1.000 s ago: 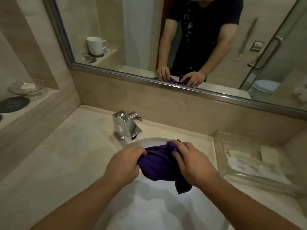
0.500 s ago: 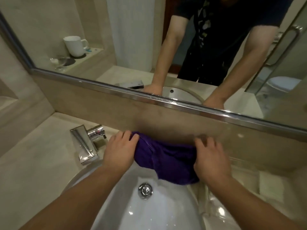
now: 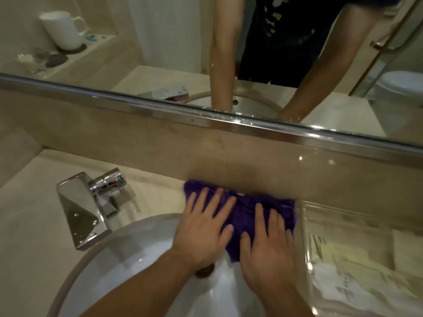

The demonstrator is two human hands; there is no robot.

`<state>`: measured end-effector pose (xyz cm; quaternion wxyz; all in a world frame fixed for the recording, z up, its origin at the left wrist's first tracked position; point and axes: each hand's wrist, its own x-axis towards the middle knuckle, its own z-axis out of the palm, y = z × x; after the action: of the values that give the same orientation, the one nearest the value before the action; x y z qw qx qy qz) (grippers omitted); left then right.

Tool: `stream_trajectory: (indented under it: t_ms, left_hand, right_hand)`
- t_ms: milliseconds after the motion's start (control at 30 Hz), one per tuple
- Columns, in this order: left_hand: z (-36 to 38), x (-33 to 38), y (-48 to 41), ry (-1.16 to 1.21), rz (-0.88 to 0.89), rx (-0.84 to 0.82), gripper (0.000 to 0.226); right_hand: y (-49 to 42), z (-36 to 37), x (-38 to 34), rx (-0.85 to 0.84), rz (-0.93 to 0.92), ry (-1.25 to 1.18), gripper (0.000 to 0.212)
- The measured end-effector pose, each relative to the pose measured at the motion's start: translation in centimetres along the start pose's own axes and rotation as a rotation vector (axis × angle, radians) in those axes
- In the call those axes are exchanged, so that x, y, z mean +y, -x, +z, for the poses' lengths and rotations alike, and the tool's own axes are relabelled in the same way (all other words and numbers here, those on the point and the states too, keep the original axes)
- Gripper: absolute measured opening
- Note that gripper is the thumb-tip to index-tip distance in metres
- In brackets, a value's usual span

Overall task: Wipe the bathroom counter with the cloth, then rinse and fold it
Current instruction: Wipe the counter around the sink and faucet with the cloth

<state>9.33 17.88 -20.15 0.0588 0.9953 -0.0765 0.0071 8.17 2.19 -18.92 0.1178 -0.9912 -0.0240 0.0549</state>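
Note:
A purple cloth [image 3: 245, 211] lies spread on the beige counter [image 3: 34, 236] behind the white sink basin [image 3: 128, 252], against the backsplash; its near edge hangs over the basin rim. My left hand [image 3: 203, 227] presses flat on the cloth's left part, fingers straight and spread. My right hand [image 3: 265, 243] presses flat on its right part, fingers straight. Both hands hide much of the cloth.
A chrome tap [image 3: 89, 207] stands left of the cloth. A clear plastic tray [image 3: 357, 255] with paper packets sits right of it. The mirror [image 3: 206, 53] runs above the backsplash and reflects a white mug [image 3: 61, 30]. The drain [image 3: 204, 271] shows below my wrists.
My hands carried the bunched cloth from above the basin to the counter's back strip, let go of their grip and now press it flat. The camera has moved closer.

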Motion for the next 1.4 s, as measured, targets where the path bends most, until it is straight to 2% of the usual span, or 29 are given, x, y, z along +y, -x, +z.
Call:
stream_trajectory:
  t_ms: [67, 200, 400, 500, 700, 800, 900, 1067, 1133, 1200, 1267, 1300, 1400]
  left_hand:
    - [0.3, 0.9, -0.4, 0.040, 0.098, 0.026, 0.060]
    - [0.6, 0.5, -0.9, 0.111, 0.081, 0.025, 0.057]
    - [0.7, -3.8, 0.3, 0.074, -0.106, 0.072, 0.055]
    - [0.4, -5.7, 1.1, 0.039, -0.185, 0.064, 0.057]
    - [0.1, -8.4, 4.0, -0.012, -0.351, 0.049, 0.062]
    - [-0.4, -8.4, 5.5, -0.056, -0.368, 0.028, 0.063]
    - [-0.7, -8.0, 6.6, -0.061, -0.387, -0.063, 0.065]
    - [-0.8, -7.1, 8.4, -0.064, -0.497, -0.021, 0.077]
    - [-0.4, -8.3, 10.2, -0.025, -0.548, -0.033, 0.071]
    - [0.2, -10.1, 11.8, -0.036, -0.556, -0.059, 0.051]
    - [1.0, -11.1, 13.4, -0.068, -0.579, 0.049, 0.030]
    - [1.0, -10.7, 13.6, -0.017, -0.588, 0.073, 0.029]
    - [-0.1, -6.7, 12.4, 0.327, -0.501, 0.080, 0.055]
  right_hand:
    - [-0.2, 0.1, -0.2, 0.077, 0.010, -0.012, 0.071]
    - [-0.8, 0.8, -1.0, 0.116, 0.069, -0.023, 0.071]
    - [-1.4, 1.5, -1.2, 0.229, 0.014, -0.016, 0.071]
    - [-1.7, 1.9, -2.7, 0.211, -0.006, -0.010, 0.071]
    - [-2.4, 2.9, -5.7, 0.132, -0.199, 0.063, 0.079]
    - [-2.8, 3.0, -5.0, 0.097, -0.324, 0.139, 0.081]
    - [-3.3, 2.7, -3.2, 0.104, -0.446, 0.171, 0.072]
    - [-4.0, 1.9, -2.0, 0.128, -0.633, 0.170, 0.057]
    - [-4.0, 1.2, -2.0, 0.086, -0.670, 0.174, 0.062]
    - [-3.7, -0.3, -2.8, 0.052, -0.704, 0.190, 0.059]
    - [-3.5, -1.8, -3.7, -0.020, -0.700, 0.125, 0.051]
    - [-3.3, -2.6, -4.1, -0.056, -0.673, 0.054, 0.049]
    - [-2.8, -4.7, -5.2, -0.063, -0.585, -0.258, 0.046]
